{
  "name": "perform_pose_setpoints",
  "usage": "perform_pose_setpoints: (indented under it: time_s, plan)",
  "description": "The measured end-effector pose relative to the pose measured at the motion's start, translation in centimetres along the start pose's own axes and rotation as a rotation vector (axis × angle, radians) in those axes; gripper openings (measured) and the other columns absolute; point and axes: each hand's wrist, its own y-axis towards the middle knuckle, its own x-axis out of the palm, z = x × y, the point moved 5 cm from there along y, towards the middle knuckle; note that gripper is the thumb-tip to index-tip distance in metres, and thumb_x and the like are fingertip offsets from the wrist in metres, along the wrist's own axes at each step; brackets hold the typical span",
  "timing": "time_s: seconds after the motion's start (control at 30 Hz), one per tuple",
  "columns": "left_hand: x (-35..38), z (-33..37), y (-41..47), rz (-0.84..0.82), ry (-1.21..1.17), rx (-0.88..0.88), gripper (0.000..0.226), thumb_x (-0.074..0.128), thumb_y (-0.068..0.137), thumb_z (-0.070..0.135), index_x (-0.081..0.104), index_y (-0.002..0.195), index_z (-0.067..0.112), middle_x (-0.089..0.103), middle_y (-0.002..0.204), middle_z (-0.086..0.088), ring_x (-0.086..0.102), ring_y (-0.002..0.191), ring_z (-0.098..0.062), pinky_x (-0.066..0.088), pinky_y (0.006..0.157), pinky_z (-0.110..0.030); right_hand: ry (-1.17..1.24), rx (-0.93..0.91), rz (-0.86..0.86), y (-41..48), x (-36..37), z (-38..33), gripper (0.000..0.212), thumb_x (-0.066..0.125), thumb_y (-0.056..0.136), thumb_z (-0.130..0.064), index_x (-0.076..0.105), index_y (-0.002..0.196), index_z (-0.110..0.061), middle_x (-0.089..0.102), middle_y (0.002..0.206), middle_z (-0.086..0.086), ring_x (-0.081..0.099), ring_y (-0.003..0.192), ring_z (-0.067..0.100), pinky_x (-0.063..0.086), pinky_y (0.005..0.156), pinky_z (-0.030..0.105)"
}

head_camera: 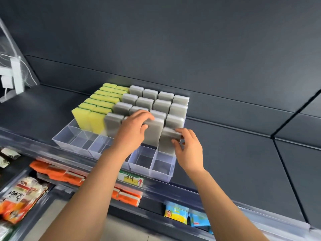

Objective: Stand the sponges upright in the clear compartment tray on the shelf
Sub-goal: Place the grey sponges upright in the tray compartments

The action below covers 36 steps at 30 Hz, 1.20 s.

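I read the step in hand as seating the grey sponge [169,140] in the clear compartment tray [161,173]: it stands upright in the tray's right-hand column, one cell back from the front rim, its top edge lower than the sponge behind it. My right hand [188,150] has fingers curled over that top edge and thumb on the near face, so it is closed on the sponge. My left hand [133,129] lies one column further left in the tray, fingers wrapped over the top of another grey sponge [153,133] and pressing on it; I think it is gripping rather than merely steadying, but the palm hides the contact.

Behind these, the tray holds rows of grey sponges [159,101] all upright, and its left columns hold yellow-and-green sponges [97,108], also upright. The whole front row of cells, nearest the rim, looks bare, and a couple of cells just behind it on the left as well.

The tray sits on the dark shelf [225,136], its front overhanging a price label [132,179]. Below the tray, the lower shelf carries orange packets [57,173] and blue-and-yellow packs [177,213].

The next move, as I judge it, calls for pushing both sponges straight down until they bottom out and stand square, then letting go without tipping neighbours, and fetching more for the front row.
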Motion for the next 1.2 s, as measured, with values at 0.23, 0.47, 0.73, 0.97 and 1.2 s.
perform_pose_setpoints:
  time_s: [0.23,0.47,0.73,0.97,1.2]
  plan:
    - [1.2,-0.8,0.0,-0.092,0.224,0.095,0.028,0.062,0.076,-0.010,0.066,0.097,0.007,0.065,0.102,-0.005,0.055,0.099,-0.026,0.038,0.085,-0.031,-0.021,-0.029,0.010,0.2,-0.2,-0.4,0.026,0.064,0.086,-0.012,0.060,0.112,-0.016,0.058,0.111,-0.005,0.057,0.085,0.014,0.051,0.073,0.029]
    - [2.2,-1.2,-0.3,-0.096,0.280,0.077,0.029,0.067,0.072,-0.009,0.071,0.097,0.006,0.070,0.105,-0.007,0.060,0.101,-0.028,0.034,0.086,-0.037,-0.162,-0.127,0.047,-0.1,-0.2,-1.2,0.026,0.069,0.080,-0.007,0.064,0.106,-0.007,0.060,0.109,0.005,0.056,0.096,0.024,0.041,0.076,0.021]
    - [2.0,-0.8,-1.1,-0.098,0.348,0.062,0.030,0.061,0.081,-0.001,0.067,0.108,0.011,0.063,0.121,-0.005,0.053,0.114,-0.025,0.033,0.092,-0.039,-0.241,-0.094,-0.005,-0.7,0.0,-1.4,0.041,0.064,0.086,-0.014,0.053,0.125,-0.010,0.056,0.122,0.005,0.052,0.109,0.024,0.044,0.086,0.025]
    - [2.1,1.5,-1.7,-0.077,0.343,0.153,0.030,0.064,0.081,0.007,0.066,0.111,0.009,0.062,0.123,-0.006,0.052,0.118,-0.026,0.038,0.095,-0.043,-0.315,-0.017,0.005,-2.3,-2.1,-0.6,0.049,0.058,0.091,-0.028,0.044,0.134,-0.011,0.052,0.132,0.004,0.046,0.120,0.023,0.041,0.095,0.030]
    - [4.9,6.5,-2.3,-0.093,0.276,0.288,0.037,0.069,0.071,-0.003,0.067,0.107,0.003,0.065,0.114,-0.013,0.058,0.109,-0.031,0.046,0.088,-0.044,-0.590,0.121,-0.084,-4.9,-6.5,2.7,0.049,0.055,0.090,-0.038,0.045,0.134,-0.018,0.048,0.137,-0.002,0.036,0.129,0.021,0.030,0.101,0.033]
